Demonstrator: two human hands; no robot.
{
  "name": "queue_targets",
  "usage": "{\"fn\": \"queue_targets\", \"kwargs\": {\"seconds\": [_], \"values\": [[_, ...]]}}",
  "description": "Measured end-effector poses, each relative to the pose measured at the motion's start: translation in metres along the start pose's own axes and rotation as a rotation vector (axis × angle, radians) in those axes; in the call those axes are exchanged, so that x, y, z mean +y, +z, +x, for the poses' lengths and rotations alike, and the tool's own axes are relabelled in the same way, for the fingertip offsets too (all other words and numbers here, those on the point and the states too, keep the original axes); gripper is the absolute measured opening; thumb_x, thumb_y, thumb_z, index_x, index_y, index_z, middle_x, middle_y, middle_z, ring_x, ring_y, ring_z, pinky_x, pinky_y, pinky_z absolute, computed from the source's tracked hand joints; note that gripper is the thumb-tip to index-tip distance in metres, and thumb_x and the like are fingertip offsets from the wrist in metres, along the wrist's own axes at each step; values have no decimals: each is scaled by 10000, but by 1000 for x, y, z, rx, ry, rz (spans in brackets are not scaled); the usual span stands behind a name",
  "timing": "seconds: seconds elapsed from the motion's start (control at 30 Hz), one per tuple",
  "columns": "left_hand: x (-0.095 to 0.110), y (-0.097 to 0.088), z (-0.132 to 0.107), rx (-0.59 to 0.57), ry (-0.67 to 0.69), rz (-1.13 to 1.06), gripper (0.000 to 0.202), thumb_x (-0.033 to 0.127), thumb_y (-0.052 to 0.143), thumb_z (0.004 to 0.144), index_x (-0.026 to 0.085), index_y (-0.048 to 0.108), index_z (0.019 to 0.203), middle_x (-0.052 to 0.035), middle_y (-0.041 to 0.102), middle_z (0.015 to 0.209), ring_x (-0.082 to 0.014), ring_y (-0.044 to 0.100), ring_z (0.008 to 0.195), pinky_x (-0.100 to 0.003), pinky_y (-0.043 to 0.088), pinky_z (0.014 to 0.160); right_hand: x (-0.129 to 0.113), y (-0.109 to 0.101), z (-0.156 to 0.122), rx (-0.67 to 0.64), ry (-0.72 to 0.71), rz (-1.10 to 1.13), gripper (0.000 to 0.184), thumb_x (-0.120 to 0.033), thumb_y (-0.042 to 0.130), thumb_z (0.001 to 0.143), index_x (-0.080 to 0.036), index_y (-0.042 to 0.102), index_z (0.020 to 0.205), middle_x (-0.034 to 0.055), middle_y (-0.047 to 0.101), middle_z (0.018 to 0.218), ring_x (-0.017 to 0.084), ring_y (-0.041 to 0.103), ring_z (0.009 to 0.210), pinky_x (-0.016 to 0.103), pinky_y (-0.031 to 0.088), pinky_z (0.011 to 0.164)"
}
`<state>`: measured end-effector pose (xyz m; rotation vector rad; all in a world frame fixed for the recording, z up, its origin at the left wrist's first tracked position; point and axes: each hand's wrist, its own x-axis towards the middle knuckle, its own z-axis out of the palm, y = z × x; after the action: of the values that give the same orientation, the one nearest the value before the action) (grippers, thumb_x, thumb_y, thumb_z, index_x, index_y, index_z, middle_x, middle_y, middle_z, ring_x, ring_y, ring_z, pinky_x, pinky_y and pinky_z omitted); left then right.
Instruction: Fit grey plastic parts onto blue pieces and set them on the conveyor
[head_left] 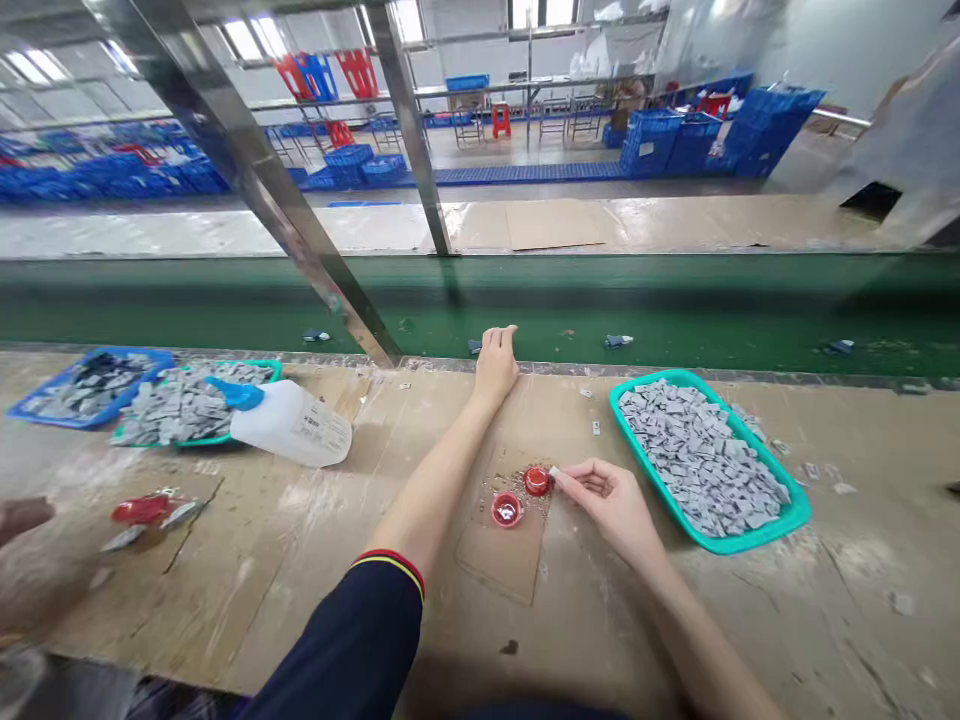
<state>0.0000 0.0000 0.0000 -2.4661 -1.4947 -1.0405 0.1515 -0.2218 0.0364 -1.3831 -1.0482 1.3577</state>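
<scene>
My left hand (pixel 497 362) stretches forward over the near edge of the green conveyor belt (pixel 540 290), its fingers extended and slightly apart. A small dark-and-white part (pixel 475 346) lies on the belt right beside those fingers. Between thumb and fingertips, my right hand (pixel 611 500) pinches a small light-grey piece (pixel 554 472) at the rim of a round red dish (pixel 536 480). Another round red dish (pixel 508 510), with something shiny in it, sits just nearer to me. Both stand on a cardboard piece (pixel 499 570) strewn with crumbs.
On the right is a teal basket (pixel 799 515) full of grey pieces. A white bottle (pixel 300 425) with a blue cap leans against a green basket (pixel 277 372) on the left, beside a blue basket (pixel 22 410). Another person's blurred hand (pixel 26 518) shows far left. A metal post (pixel 300 240) rises ahead.
</scene>
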Motion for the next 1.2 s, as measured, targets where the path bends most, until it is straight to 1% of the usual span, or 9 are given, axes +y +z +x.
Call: {"fn": "queue_targets", "kwargs": {"seconds": [0.13,0.23,0.6,0.73,0.83,0.93,1.0,1.1,1.2], "values": [[0,0,0,0,-6,-9,526,-46,351,723,100,458,1217,-157,530,1101,-269,417,1115,-407,360,964,6,5,1,-21,61,-6,321,-423,726,670,-123,638,744,80,672,685,157,579,623,262,438,593],[0,0,0,0,-8,-15,524,-49,353,719,93,465,1211,-157,529,1093,-267,416,1115,-390,364,962,9,7,2,-33,103,1,331,-424,738,653,-127,639,759,96,688,703,173,602,647,268,445,609],[1,0,0,-14,-19,-38,562,-69,348,687,95,463,1212,-150,523,1096,-267,409,1123,-382,375,957,14,9,4,-28,81,-18,338,-424,752,637,-125,645,751,119,702,746,197,626,705,304,469,689],[1,-1,-1,-35,-31,-51,548,-64,335,714,105,455,1222,-149,519,1117,-264,399,1146,-388,368,966,9,7,4,-60,122,54,337,-418,753,646,-124,648,770,100,701,733,168,609,678,270,453,653],[2,-5,0,-53,-35,-63,465,-12,340,787,110,456,1220,-144,527,1130,-254,406,1151,-385,361,979,5,4,3,-92,140,136,325,-412,747,661,-126,645,779,75,694,719,134,581,637,242,432,627],[5,-6,8,-74,-36,-76,351,88,362,865,100,466,1200,-149,539,1142,-247,427,1137,-384,370,977,2,1,2,-97,137,189,324,-407,747,664,-131,629,786,53,685,699,118,556,615,229,415,608],[10,-2,20,-108,-19,-89,309,146,377,894,103,482,1182,-145,553,1145,-237,445,1127,-377,385,967,0,0,2,-90,115,208,355,-397,752,662,-140,616,864,25,670,662,111,537,593,226,403,592],[22,11,42,-212,36,-116,280,214,426,907,142,514,1163,-111,572,1148,-219,486,1109,-385,420,934,-2,-1,3,-97,62,231,442,-371,755,666,-153,578,1007,-13,641,625,104,516,571,228,395,587],[34,26,63,-350,59,-132,298,281,507,882,159,534,1152,-91,568,1156,-219,552,1037,-431,465,867,-4,-4,3,-97,7,261,438,-358,744,681,-155,559,1022,-18,632,634,105,516,575,230,393,586]]}}
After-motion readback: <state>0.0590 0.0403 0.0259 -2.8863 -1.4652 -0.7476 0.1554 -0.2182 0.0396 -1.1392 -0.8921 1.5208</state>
